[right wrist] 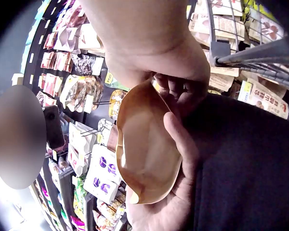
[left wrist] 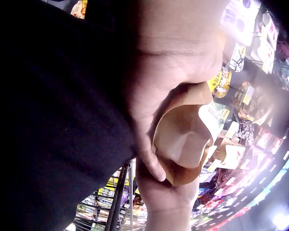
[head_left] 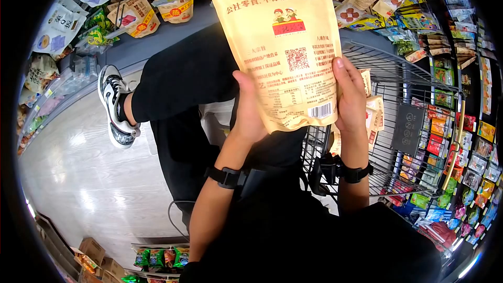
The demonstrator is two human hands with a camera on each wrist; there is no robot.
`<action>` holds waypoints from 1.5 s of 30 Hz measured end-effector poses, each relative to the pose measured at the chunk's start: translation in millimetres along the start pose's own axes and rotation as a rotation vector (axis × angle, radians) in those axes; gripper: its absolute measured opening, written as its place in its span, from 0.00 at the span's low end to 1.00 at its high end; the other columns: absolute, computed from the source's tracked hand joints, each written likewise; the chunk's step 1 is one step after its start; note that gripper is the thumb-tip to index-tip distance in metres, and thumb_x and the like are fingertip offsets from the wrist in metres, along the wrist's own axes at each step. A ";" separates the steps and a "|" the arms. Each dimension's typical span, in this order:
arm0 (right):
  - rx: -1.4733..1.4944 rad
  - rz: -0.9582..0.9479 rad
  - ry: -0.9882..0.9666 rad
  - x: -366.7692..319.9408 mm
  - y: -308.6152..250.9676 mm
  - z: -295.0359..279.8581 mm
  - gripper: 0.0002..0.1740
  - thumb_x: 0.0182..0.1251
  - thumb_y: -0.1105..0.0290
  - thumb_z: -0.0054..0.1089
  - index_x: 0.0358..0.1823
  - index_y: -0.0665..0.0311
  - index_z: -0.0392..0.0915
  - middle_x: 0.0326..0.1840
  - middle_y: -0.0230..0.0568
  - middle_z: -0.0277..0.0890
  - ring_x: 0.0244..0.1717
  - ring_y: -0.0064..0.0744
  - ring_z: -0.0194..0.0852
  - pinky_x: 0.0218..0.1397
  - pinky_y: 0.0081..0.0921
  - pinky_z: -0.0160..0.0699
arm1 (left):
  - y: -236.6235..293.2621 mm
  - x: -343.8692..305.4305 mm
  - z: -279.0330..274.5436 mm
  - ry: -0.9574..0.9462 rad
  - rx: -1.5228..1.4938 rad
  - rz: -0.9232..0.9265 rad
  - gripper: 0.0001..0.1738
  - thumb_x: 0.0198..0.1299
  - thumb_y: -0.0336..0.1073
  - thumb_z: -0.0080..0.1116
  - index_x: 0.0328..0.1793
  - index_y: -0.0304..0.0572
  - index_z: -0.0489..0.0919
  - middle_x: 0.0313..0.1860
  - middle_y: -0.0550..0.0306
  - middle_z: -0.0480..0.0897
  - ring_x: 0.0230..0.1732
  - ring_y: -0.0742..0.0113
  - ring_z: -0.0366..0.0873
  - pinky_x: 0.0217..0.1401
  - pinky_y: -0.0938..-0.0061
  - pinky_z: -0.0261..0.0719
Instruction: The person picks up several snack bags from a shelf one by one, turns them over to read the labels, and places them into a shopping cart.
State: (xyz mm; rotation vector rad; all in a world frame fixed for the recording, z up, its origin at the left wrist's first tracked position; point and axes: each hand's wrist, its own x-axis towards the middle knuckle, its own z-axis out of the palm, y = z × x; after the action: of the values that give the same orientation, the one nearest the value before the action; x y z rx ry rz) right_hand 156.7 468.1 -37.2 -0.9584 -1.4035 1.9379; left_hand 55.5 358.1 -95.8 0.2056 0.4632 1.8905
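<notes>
A cream-coloured snack pouch (head_left: pixel 283 31) is held up before me, its printed back with QR code and barcode facing the head camera. My left hand (head_left: pixel 250 110) grips its lower left edge, thumb lying on the printed side. On the opposite edge, my right hand (head_left: pixel 350 97) holds it with the thumb at the front. The wrist views look at the pouch's folded bottom (right wrist: pixel 147 144), which has a brown rim and a paler middle. Both hands cup it from the sides there. The pouch's front is hidden from the head view.
To my right stands a black wire shopping cart (head_left: pixel 385 73) with several similar pouches (head_left: pixel 374 118) in it. Shelves of hanging snack bags (head_left: pixel 133 13) curve around ahead and on both sides. A raised leg in black trousers (head_left: pixel 183 68) is beneath the pouch. Cardboard boxes (head_left: pixel 93 251) lie lower left.
</notes>
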 end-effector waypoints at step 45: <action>-0.017 0.020 0.059 -1.3 2.2 -0.5 0.23 0.73 0.57 0.38 0.52 0.73 0.68 0.46 0.43 0.75 0.43 0.25 0.75 0.47 0.20 0.74 | 0.2 0.0 -5.3 0.028 0.000 0.013 0.44 0.61 0.68 0.24 0.70 0.39 0.53 0.64 0.48 0.66 0.61 0.58 0.69 0.60 0.65 0.72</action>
State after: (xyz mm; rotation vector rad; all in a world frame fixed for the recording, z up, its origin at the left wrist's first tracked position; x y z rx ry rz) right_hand 157.8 466.7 -39.0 -1.0324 -1.3839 1.8992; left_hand 53.4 356.9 -100.6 0.1826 0.4822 1.9085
